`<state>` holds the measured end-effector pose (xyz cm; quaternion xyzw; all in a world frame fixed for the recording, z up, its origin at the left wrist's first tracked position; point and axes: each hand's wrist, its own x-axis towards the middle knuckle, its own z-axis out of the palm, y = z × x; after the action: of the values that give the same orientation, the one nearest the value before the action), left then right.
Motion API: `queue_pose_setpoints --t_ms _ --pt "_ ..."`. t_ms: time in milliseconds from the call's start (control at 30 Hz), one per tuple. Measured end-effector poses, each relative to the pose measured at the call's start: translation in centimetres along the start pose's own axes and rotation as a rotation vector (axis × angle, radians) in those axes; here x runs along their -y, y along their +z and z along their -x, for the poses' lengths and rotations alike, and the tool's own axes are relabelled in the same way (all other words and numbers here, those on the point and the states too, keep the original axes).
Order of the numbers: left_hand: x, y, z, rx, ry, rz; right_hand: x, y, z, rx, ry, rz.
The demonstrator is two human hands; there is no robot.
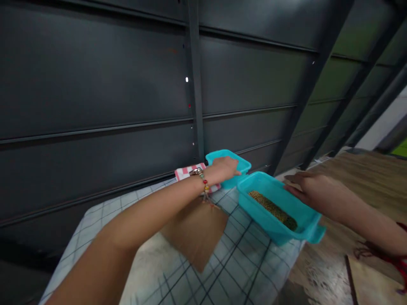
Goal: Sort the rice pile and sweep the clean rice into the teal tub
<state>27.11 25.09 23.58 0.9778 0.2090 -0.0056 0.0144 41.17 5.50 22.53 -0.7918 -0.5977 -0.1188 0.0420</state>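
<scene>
Two turquoise plastic boxes stand on a table with a white grid-pattern cloth (pixel 235 271). The near box (pixel 270 220) has small greenish-brown grains in it. My right hand (pixel 307 188) lies against its far right rim, fingers together and stretched along the edge. My left hand (pixel 224 167), with a beaded bracelet on the wrist, rests on the rim of the far box (pixel 227 157), its fingers curled over that edge. The inside of the far box is hidden.
A brown cardboard sheet (pixel 195 233) lies on the cloth under my left forearm. A red-and-white checked cloth (pixel 187 171) sits behind the wrist. A dark panelled metal wall (pixel 127 93) rises right behind the table. Wooden floor (pixel 365 182) spreads to the right.
</scene>
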Motion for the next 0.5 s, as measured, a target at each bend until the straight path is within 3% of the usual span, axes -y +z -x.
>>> queue_pose_setpoints --t_ms 67,133,267,400,500 --pt "2.4 -0.7 3.3 0.001 -0.069 -0.001 4.5 -0.5 -2.5 0.145 -0.192 -0.002" --pt "5.2 -0.9 7.1 0.033 -0.157 0.000 9.2 0.4 -5.2 0.260 -0.368 -0.049" --pt "11.3 0.2 15.3 0.079 -0.336 0.008 16.0 4.8 -9.2 0.380 -0.410 -0.130" --pt "15.9 2.6 22.9 0.118 -0.454 0.050 18.6 7.9 -10.6 0.433 -0.391 -0.200" --pt "17.6 4.7 27.2 0.115 -0.487 0.098 18.9 8.1 -11.1 0.493 -0.401 -0.262"
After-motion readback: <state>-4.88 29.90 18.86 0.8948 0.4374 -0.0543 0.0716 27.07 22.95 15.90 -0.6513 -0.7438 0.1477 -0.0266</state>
